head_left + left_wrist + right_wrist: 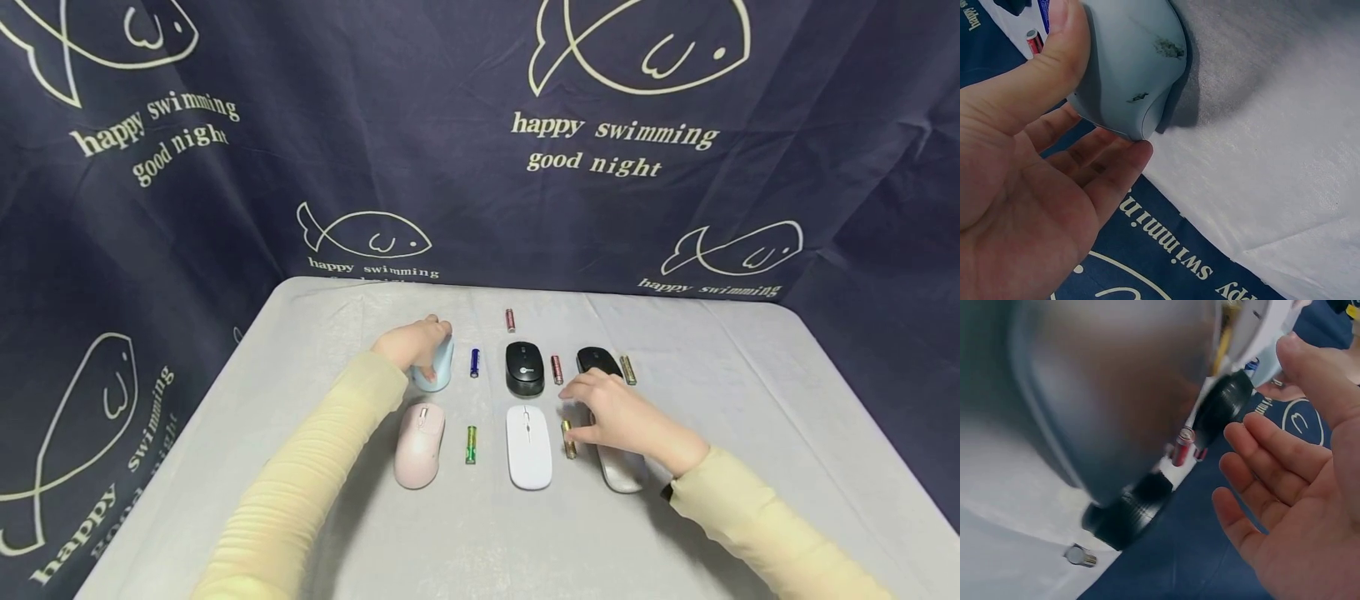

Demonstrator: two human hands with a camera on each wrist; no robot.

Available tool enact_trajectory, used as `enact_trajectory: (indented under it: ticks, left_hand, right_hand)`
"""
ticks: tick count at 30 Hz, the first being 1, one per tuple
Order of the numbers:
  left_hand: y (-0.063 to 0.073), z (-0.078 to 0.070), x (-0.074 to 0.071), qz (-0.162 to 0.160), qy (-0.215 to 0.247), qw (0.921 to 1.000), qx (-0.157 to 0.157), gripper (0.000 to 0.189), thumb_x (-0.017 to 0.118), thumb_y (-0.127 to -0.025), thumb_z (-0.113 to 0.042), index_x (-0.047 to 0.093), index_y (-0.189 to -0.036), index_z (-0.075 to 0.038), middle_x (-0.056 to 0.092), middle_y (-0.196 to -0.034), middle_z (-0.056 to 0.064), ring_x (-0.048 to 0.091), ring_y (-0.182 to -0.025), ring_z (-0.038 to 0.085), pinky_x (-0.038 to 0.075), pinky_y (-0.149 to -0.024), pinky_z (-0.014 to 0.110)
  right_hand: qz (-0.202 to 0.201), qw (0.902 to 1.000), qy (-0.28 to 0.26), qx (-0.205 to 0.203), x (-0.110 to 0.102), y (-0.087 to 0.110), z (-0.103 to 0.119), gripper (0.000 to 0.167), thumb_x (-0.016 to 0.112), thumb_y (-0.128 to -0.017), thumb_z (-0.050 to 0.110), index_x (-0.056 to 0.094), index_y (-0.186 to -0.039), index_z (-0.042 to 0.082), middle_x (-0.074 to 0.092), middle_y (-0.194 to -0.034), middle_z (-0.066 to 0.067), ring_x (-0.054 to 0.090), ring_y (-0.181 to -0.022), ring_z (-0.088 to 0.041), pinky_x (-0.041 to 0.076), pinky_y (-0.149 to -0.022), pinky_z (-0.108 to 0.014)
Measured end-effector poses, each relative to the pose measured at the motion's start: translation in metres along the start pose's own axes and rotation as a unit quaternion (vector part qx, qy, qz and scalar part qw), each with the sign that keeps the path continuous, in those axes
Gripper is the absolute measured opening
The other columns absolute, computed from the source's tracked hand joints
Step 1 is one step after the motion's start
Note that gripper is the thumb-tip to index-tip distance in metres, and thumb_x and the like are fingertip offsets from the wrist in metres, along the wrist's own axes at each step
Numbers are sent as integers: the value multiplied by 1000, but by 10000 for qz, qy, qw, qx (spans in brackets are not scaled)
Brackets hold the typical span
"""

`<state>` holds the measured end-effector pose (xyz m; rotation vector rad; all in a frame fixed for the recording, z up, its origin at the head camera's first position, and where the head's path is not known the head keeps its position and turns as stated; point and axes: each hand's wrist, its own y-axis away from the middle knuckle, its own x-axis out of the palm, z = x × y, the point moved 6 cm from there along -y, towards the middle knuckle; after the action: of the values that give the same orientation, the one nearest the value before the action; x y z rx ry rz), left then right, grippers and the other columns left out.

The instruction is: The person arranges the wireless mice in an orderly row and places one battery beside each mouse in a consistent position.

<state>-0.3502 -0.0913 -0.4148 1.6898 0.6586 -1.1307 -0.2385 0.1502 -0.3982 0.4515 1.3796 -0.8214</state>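
At the back left, my left hand (pixel 411 343) grips a light blue mouse (pixel 442 371). In the left wrist view, the thumb lies along one side of that mouse (pixel 1132 56), which has dark smudges, and the fingertips meet its end. My right hand (pixel 630 418) hovers with loosely bent fingers over a pale grey mouse (pixel 621 475), hiding much of it. Its thumb is right by a gold battery (pixel 567 443). Nothing shows between its fingers in the right wrist view, where the grey mouse (pixel 1116 387) looms large and blurred.
Across the grey-white table (pixel 480 542) lie a pink mouse (pixel 418 450), a white mouse (pixel 528 454) and two black mice, one central (pixel 524 367), one further right (pixel 595 358). Batteries lie between them: blue (pixel 475 363), green (pixel 471 445), two red, another gold (pixel 627 370). A dark printed curtain hangs behind.
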Motion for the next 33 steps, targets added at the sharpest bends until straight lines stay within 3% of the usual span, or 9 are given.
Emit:
enact_trajectory:
  ticks: [14,33]
  left_hand:
    - [1,0,0,-3,104,9999,-31,84,85,-65,-18,41,-137,-8,47,-125,16,51,-111,28,48,-96,40]
    - [7,-2,1,-163,215,9993,252,90,83,-65,-17,38,-142,-2,48,-130,20,52,-115,31,45,-101,41]
  right_hand:
    - [-373,9986,-378,29,-21,-43,-14,49,79,-74,26,64,-111,-2,65,-110,-13,57,-107,-30,47,-93,-45]
    - [-26,9984,-355,449,-20,-101,-28,50,73,-82,25,59,-122,-1,60,-123,-17,50,-120,-34,39,-104,-46]
